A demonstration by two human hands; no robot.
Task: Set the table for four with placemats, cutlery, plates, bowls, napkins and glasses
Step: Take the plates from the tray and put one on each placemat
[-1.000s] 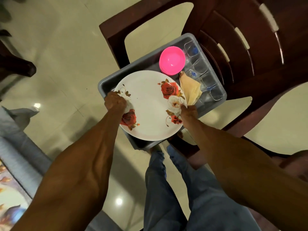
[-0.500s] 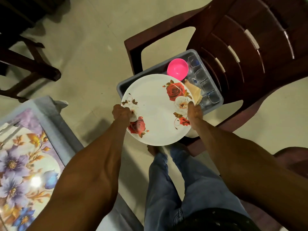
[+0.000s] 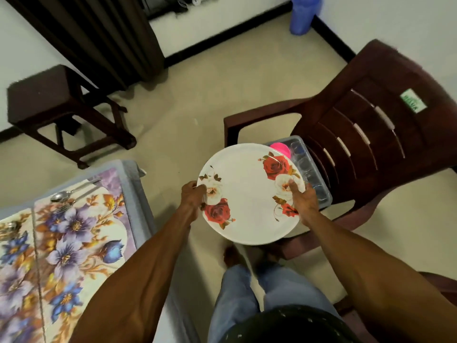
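Note:
A white plate (image 3: 249,194) printed with red and white roses hangs in the air in front of me. My left hand (image 3: 191,195) grips its left rim and my right hand (image 3: 303,199) grips its right rim, thumb on top. Behind the plate a grey bin (image 3: 321,191) sits on a dark red plastic chair (image 3: 376,134); a pink bowl (image 3: 280,148) and clear glasses (image 3: 298,148) show in it. At the left, floral placemats (image 3: 69,238) lie on the table, with a spoon (image 3: 61,195) and other cutlery at the far edge.
A grey cloth covers the table (image 3: 134,194) at the left. A dark wooden stool (image 3: 59,112) stands on the floor behind it, near a dark curtain (image 3: 103,38). A blue container (image 3: 304,13) stands by the far wall. My legs and feet are below the plate.
The plate has been lifted out of the bin and carried up and slightly left. The view has swung up, and the table with placemats has come into sight at the left.

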